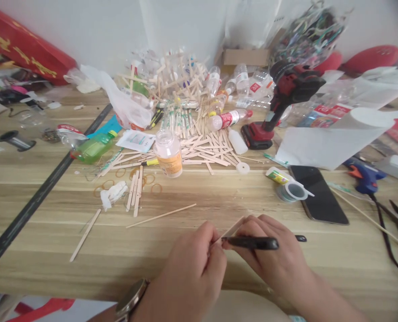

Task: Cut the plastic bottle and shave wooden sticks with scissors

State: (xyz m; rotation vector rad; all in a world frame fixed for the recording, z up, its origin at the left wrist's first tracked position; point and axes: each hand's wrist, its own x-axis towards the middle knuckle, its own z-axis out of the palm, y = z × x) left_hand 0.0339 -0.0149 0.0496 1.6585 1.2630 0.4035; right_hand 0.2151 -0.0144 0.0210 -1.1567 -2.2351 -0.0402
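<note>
Near the front of the wooden table, my left hand (199, 259) pinches a thin wooden craft stick (234, 226) between thumb and fingers. My right hand (269, 250) is closed around black-handled pliers (252, 243). A second handle end pokes out behind that hand, and the jaws meet the stick by my left fingertips. My fingers partly hide the jaws and the stick's lower end. A thin skewer (162, 215) lies just beyond my left hand. Several loose craft sticks (137, 192) lie farther left, beside crumpled white tissue (113, 194).
A black phone (319, 194) and a small round cup (292, 191) lie to the right. A cordless drill (279, 98) stands behind them, with a blue glue gun (366, 176) at far right. A clear jar (168, 154) stands before piled sticks (205, 150) and bottles.
</note>
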